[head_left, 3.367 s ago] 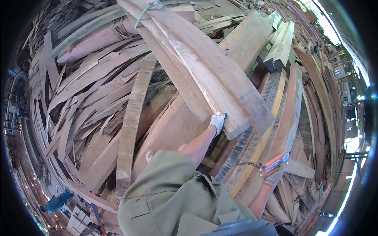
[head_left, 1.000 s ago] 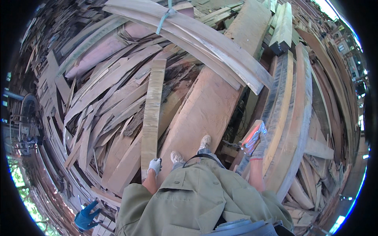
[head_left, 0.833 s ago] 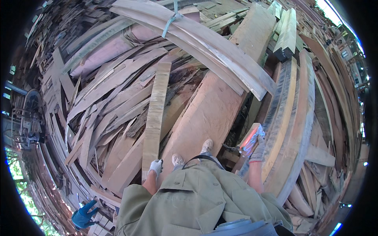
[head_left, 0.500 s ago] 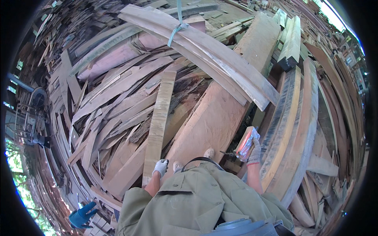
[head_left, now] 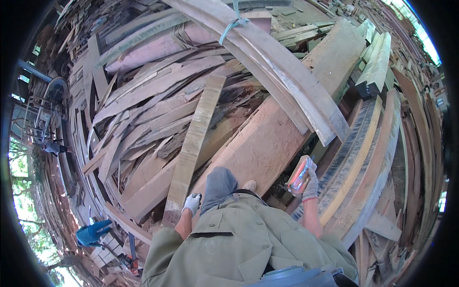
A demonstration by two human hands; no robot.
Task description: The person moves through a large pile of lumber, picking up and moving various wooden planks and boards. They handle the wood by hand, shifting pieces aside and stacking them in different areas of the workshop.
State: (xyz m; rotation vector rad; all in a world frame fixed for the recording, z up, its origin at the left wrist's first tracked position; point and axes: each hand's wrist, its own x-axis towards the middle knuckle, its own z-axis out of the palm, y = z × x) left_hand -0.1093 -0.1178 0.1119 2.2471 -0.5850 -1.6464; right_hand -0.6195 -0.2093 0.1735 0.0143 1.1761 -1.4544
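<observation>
My right hand (head_left: 311,184), in a pale knitted glove, grips an orange handset (head_left: 300,176) wrapped in clear, shiny plastic. It is held out to my right, over a gap beside a thick slab (head_left: 260,143). My left hand (head_left: 192,203), also gloved, hangs beside my left thigh with its fingers curled. It seems to hold nothing. Close to it lies a long, narrow board (head_left: 195,143). In front of me hang long planks (head_left: 291,67), with a light blue-green sling (head_left: 233,25) tied around them and running up out of view.
Loose offcuts (head_left: 148,103) pile up on the left. Long curved timbers (head_left: 368,172) lie to my right, with a squared beam (head_left: 375,67) beyond them. A person in blue (head_left: 93,233) bends at the lower left, near stacked blocks. Another person (head_left: 54,148) is farther back.
My left knee has come up into view as my leg moves forward. The view has shifted, with the hanging planks now farther right. The handset stays in my right hand.
</observation>
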